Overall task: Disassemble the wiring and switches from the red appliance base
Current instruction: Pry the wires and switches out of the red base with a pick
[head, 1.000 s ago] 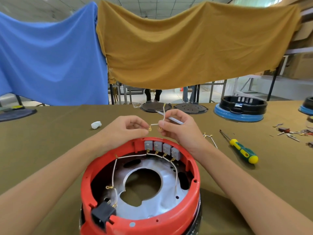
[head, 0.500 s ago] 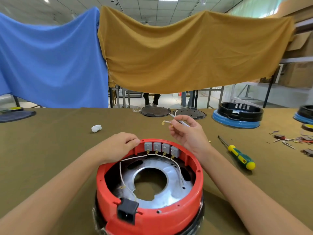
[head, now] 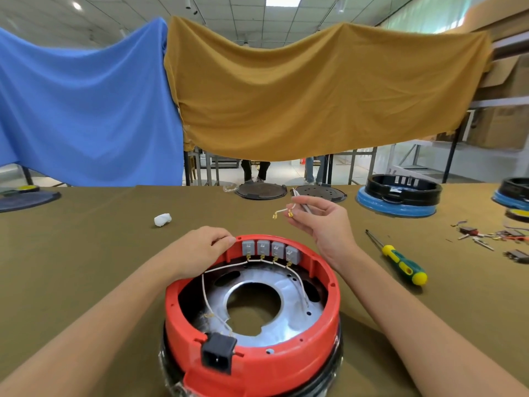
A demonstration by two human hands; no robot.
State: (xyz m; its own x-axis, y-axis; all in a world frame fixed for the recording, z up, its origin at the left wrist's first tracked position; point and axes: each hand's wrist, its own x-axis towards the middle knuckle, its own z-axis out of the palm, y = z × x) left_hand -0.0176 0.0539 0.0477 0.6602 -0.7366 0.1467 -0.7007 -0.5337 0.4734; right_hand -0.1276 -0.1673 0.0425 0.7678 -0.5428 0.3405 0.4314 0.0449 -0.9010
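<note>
Olive-covered worktop (head: 86,267), with blue and mustard cloths hung behind its far edge.

Item 1: red appliance base (head: 254,348), open side up, at the near edge in the middle. I noted four grey switches (head: 271,250) seated in a row on its far inner wall, white wires (head: 226,266) running from their terminals round the metal plate, and a black power socket (head: 219,352) on the near wall.

Item 2: my left hand (head: 204,249), fingers curled over the base's far rim just beside the leftmost switch, steadying it.

Item 3: my right hand (head: 323,224), raised beyond the base, pinching a short freed wire (head: 282,212) with brass terminals together with a thin metal tool (head: 303,204).

Item 4: yellow-and-green screwdriver (head: 400,260), lying toward the right edge; small removed parts (head: 486,239) scattered farther right; white wad (head: 162,219) toward the left.

Progress, as I judged it: one jumper out; all four switches, the long wires and the socket were left to remove, so the job stood at an early stage.
</note>
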